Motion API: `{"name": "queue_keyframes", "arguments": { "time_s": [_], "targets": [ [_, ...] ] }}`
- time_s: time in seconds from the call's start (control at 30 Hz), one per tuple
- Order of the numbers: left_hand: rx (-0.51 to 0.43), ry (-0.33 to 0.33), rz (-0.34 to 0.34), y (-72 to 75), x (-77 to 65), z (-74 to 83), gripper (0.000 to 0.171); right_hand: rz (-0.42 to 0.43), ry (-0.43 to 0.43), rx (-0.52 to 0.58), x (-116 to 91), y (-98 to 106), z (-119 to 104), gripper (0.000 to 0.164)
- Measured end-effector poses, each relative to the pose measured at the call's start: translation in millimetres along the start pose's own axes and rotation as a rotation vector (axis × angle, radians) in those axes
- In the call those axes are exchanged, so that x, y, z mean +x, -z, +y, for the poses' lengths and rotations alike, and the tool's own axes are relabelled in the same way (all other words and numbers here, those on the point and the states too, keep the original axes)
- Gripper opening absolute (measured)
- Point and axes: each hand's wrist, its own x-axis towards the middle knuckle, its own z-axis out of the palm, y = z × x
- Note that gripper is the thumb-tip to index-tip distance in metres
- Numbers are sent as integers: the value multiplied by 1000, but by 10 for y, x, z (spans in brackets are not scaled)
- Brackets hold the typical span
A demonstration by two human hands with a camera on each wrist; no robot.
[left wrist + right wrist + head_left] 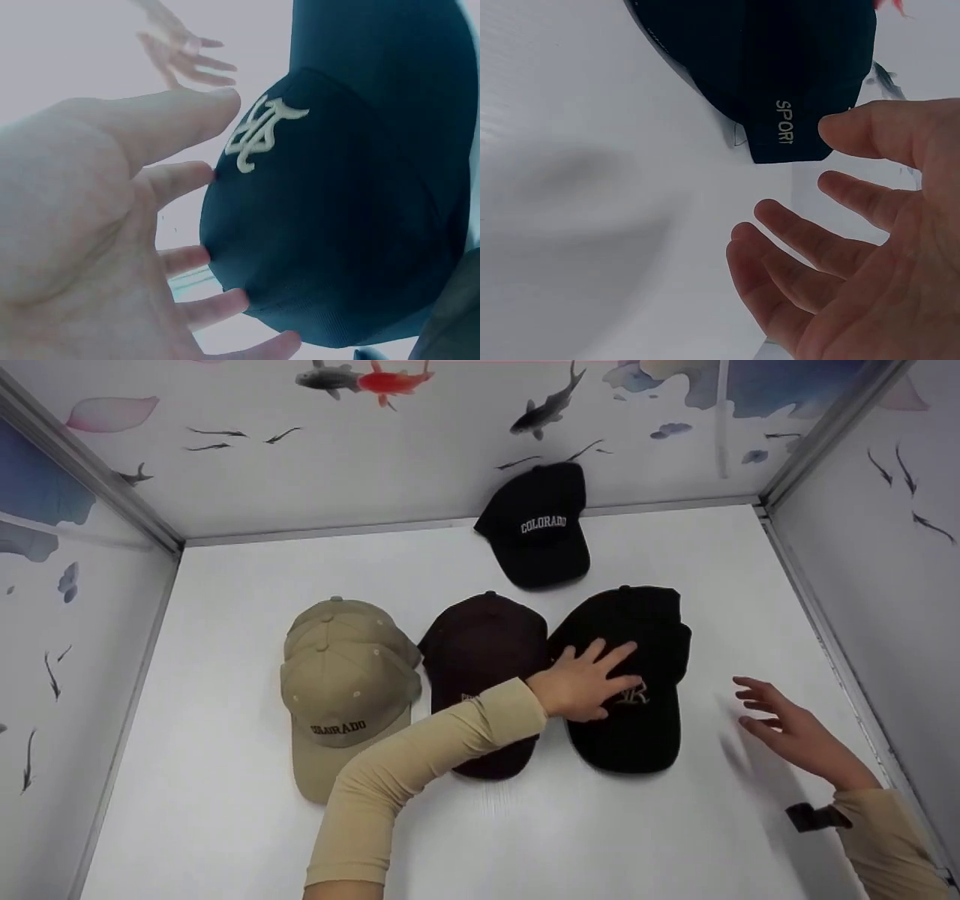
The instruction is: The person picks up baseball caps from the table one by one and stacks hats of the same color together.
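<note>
In the head view my left hand (581,686) lies with spread fingers over the front of a black cap (622,746) bearing a light embroidered letter emblem. The left wrist view shows those fingertips at the crown of that cap (337,217); nothing is gripped. My right hand (787,727) hovers to the right of it, fingers loosely extended and holding nothing. In the right wrist view it is near a dark cap strap (787,135) marked with "SPORT" lettering. Under my left forearm, a dark maroon cap (487,637) is partly hidden.
Tan caps (345,682) overlap in a stack at the left, the top one lettered COLORADO. Another black COLORADO cap (540,529) leans against the back wall (337,487). Printed panels enclose the white table (210,720) on the back and both sides.
</note>
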Motion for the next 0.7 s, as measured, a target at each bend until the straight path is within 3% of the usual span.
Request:
{"name": "queue_keyframes", "arguments": {
  "time_s": [0.17,0.43,0.7],
  "targets": [
    [45,-52,-11,-173,-113,121,61,-27,-7,-3,90,118,-34,55],
    [21,-141,-112,-460,-157,269,55,-57,18,-37,334,326,-134,52],
    [39,-140,-82,-654,-206,320,54,-86,-2,-64,664,451,-275,49]
  ]
}}
